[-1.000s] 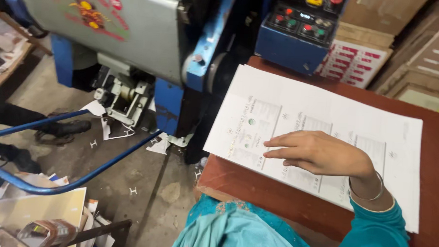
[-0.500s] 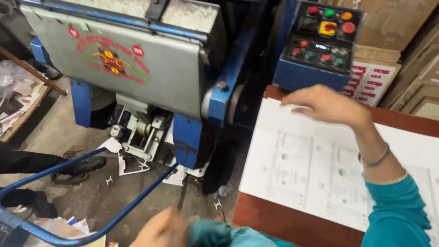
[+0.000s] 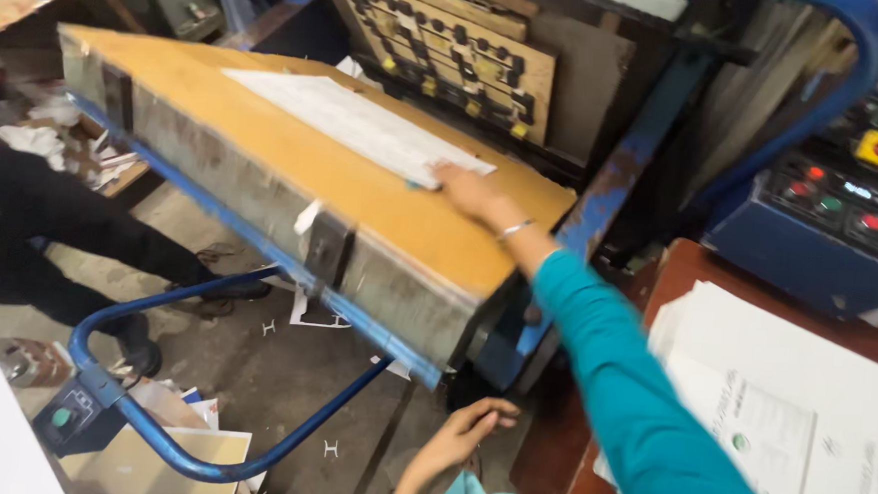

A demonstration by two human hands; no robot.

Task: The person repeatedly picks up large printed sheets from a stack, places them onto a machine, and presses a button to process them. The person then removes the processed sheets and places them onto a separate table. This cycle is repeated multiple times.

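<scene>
A white printed sheet (image 3: 355, 122) lies on the tilted, yellow-brown platen (image 3: 293, 169) of a blue press. My right hand (image 3: 467, 190), on a teal-sleeved arm with a thin bangle, reaches across the platen and grips the sheet's near right corner. My left hand (image 3: 461, 434) hangs low by my lap over the floor, fingers loosely apart and holding nothing. Behind the platen stands a wooden die board (image 3: 449, 52) set with dark cutting shapes.
A blue control box (image 3: 842, 203) with red, green and yellow buttons sits at right. A stack of printed sheets (image 3: 782, 395) lies on the brown table (image 3: 683, 275). A blue tubular bar (image 3: 198, 460) curves low over the littered floor. Another person's dark-clad legs (image 3: 49, 237) stand at left.
The platen has swung open toward me. My right hand has left the stack on the table and now holds a sheet on the platen. My view has turned left toward the press.
</scene>
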